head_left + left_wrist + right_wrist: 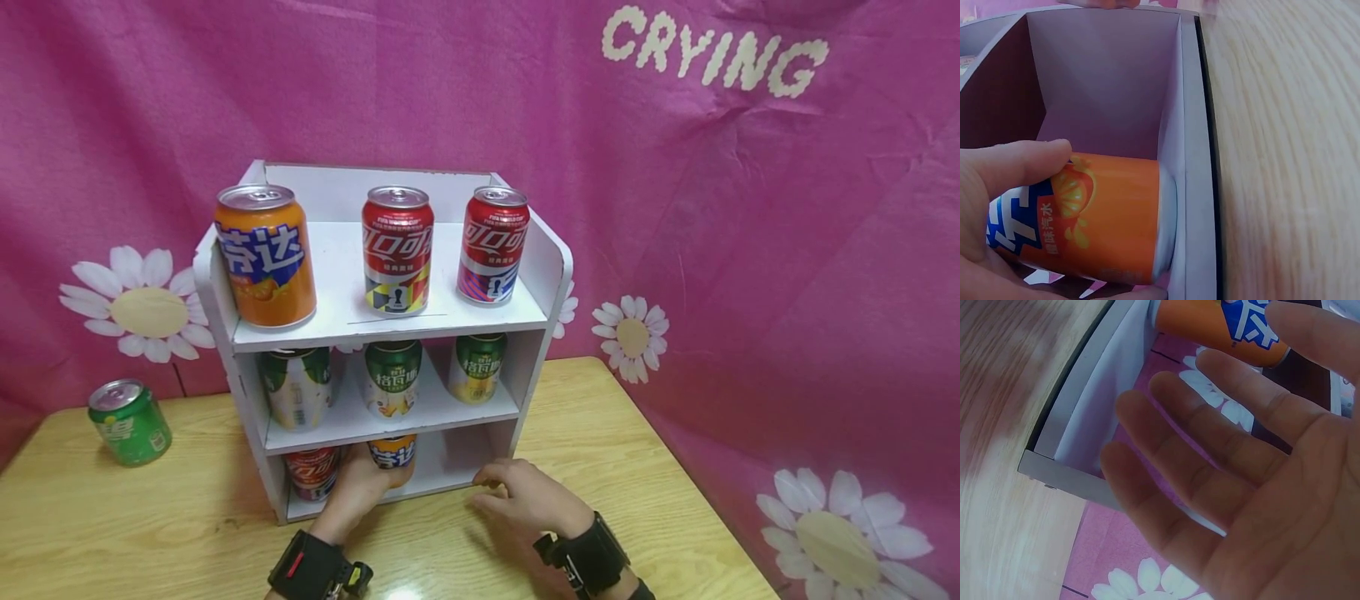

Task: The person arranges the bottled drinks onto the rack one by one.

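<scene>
My left hand [365,481] grips an orange soda can [1110,219] with a blue label. In the left wrist view its thumb lies across the label and fingers pass beneath; the can's base stands on the bottom shelf of a white three-tier rack [442,471]. A red cola can [312,473] is on the same shelf, left of that hand. By the rack's lower right front, my right hand [528,498] holds nothing. Its fingers [1172,444] are spread and slightly bent in the right wrist view, apart from the orange can.
The top shelf bears a large orange can [273,267] and two red cola cans [397,258]. Green-and-white cans [393,383] line the middle shelf. A green can [131,425] stands on the wooden table [187,542] to the left. Behind hangs a pink flowered cloth [712,208].
</scene>
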`<state>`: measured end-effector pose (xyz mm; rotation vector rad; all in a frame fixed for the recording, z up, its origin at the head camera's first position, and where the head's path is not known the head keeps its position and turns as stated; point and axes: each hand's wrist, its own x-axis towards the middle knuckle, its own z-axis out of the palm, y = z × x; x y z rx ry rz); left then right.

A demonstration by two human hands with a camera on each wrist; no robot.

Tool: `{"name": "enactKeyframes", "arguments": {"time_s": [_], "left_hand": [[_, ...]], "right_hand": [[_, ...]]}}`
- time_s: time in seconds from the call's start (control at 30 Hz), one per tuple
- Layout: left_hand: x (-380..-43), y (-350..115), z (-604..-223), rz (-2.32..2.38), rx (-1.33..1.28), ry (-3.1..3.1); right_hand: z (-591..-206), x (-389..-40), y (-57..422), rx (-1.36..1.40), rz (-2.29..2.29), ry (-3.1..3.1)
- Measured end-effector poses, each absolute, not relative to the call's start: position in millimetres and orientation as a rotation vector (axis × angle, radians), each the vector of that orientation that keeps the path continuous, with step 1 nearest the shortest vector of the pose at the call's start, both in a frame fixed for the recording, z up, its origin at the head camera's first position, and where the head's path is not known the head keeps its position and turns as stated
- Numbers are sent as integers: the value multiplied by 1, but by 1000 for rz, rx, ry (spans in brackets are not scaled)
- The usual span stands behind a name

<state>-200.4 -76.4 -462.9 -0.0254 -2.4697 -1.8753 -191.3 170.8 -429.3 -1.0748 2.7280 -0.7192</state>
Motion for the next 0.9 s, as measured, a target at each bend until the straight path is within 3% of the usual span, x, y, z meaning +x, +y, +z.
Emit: {"name": "enactKeyframes", "arguments": {"time_s": [0.9], "left_hand": [[-200,-85,-465,-1811,-86,-2547]], "right_hand": [[-431,-192,172,-1100,-706,2744]]}}
